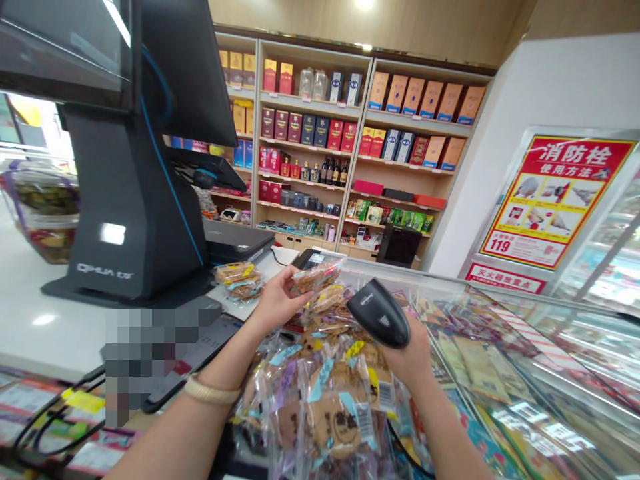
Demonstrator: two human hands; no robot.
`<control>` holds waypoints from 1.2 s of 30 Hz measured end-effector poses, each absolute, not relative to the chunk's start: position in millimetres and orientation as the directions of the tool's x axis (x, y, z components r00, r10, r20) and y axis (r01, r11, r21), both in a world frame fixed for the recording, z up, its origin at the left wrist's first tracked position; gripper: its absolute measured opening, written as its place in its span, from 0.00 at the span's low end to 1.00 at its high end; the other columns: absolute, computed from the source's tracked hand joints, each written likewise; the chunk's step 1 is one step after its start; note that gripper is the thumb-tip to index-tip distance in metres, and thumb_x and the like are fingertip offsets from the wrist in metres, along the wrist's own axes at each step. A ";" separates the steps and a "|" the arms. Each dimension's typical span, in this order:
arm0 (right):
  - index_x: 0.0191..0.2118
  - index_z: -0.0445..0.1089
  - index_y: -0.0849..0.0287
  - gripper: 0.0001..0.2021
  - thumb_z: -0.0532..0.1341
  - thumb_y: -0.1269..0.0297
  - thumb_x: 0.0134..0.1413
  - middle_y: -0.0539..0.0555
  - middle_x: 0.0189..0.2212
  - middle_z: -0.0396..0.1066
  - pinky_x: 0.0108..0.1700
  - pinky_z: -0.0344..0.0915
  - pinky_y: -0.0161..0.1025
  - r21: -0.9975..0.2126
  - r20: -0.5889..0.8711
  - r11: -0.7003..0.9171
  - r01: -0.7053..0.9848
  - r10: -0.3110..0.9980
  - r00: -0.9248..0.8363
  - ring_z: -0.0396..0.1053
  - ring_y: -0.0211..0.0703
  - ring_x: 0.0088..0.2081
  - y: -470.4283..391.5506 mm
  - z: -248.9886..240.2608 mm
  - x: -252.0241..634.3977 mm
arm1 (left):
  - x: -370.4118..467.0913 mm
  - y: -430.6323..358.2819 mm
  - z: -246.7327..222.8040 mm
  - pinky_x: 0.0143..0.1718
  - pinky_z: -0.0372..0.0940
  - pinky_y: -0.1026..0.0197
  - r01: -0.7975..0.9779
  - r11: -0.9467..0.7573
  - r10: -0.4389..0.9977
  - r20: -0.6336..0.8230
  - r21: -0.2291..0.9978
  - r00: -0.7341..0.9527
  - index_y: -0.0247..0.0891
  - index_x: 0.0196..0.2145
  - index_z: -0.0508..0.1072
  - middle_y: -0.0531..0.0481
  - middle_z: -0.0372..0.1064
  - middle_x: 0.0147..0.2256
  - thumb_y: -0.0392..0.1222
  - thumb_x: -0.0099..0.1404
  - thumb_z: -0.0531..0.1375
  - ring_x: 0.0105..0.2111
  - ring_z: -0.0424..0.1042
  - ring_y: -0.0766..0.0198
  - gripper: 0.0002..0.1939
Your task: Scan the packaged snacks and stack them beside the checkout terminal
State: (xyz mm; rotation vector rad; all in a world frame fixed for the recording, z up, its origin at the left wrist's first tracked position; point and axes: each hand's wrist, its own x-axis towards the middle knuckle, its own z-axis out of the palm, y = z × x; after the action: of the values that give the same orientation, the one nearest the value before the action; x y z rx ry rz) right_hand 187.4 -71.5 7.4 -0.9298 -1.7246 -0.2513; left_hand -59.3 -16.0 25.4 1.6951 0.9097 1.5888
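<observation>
My left hand [283, 298] pinches a clear-wrapped packet of brown biscuits [318, 275] above the counter. A black barcode scanner [381, 313] is in my right hand [413, 350], its head tilted up and toward the left. Below and between both hands lies a heap of wrapped biscuits [337, 413] with blue, yellow and purple strips. To the left of my left hand, more wrapped biscuits [239, 279] rest near the black terminal. The fingers around the scanner's handle are mostly hidden.
A large black terminal [130, 200] stands on the white counter [30, 320] at left, with a jar [45, 207] behind it. Black cables [50, 427] loop at lower left. A glass case [500, 360] with packets is at right. Shelves [310, 105] of boxes stand behind.
</observation>
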 end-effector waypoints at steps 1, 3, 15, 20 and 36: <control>0.36 0.72 0.56 0.09 0.60 0.62 0.47 0.52 0.25 0.74 0.29 0.70 0.39 -0.278 0.887 0.670 0.688 0.455 -0.084 0.73 0.46 0.26 -71.6 7.3 187.4 | -59.5 -15.8 25.6 0.32 0.66 0.64 0.062 -0.557 0.831 0.556 0.828 0.032 0.40 0.29 0.62 0.56 0.68 0.27 0.43 0.47 0.68 0.30 0.70 0.65 0.17; 0.36 0.73 0.56 0.09 0.60 0.62 0.47 0.52 0.26 0.75 0.30 0.70 0.39 -0.284 0.885 0.673 0.683 0.459 -0.084 0.73 0.46 0.27 -71.5 6.7 187.5 | -60.1 -15.3 25.9 0.32 0.66 0.64 0.060 -0.556 0.831 0.556 0.829 0.027 0.40 0.29 0.63 0.57 0.68 0.27 0.43 0.46 0.67 0.30 0.70 0.65 0.17; 0.32 0.72 0.57 0.07 0.63 0.62 0.45 0.51 0.24 0.74 0.26 0.68 0.37 -0.266 0.911 0.688 0.675 0.409 -0.058 0.71 0.44 0.24 -67.4 3.1 192.3 | -69.0 1.9 21.6 0.42 0.70 0.58 -0.454 -0.412 0.894 0.253 0.790 -0.371 0.37 0.32 0.67 0.52 0.74 0.33 0.34 0.46 0.70 0.35 0.75 0.64 0.17; 0.34 0.73 0.57 0.09 0.62 0.61 0.45 0.53 0.27 0.76 0.29 0.70 0.37 -0.276 0.905 0.674 0.685 0.423 -0.051 0.73 0.46 0.26 -68.0 0.9 192.8 | -96.8 19.2 24.0 0.37 0.71 0.68 -0.667 -0.424 0.775 -0.136 0.612 -0.617 0.39 0.30 0.65 0.56 0.70 0.30 0.25 0.58 0.60 0.30 0.73 0.73 0.11; 0.34 0.74 0.57 0.10 0.62 0.64 0.43 0.53 0.26 0.76 0.28 0.70 0.37 -0.251 0.910 0.650 0.717 0.411 -0.054 0.72 0.45 0.25 -55.3 -8.0 205.5 | -90.8 7.9 4.9 0.49 0.65 0.55 0.321 -0.060 0.975 0.124 0.945 -0.184 0.34 0.49 0.74 0.36 0.75 0.47 0.54 0.36 0.73 0.49 0.73 0.45 0.41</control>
State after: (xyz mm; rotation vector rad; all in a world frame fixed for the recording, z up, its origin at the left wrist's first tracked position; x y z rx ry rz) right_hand 205.5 -55.3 -8.0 -0.9309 -1.6789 -0.3200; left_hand -90.8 7.9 4.9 1.4142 1.5561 1.2652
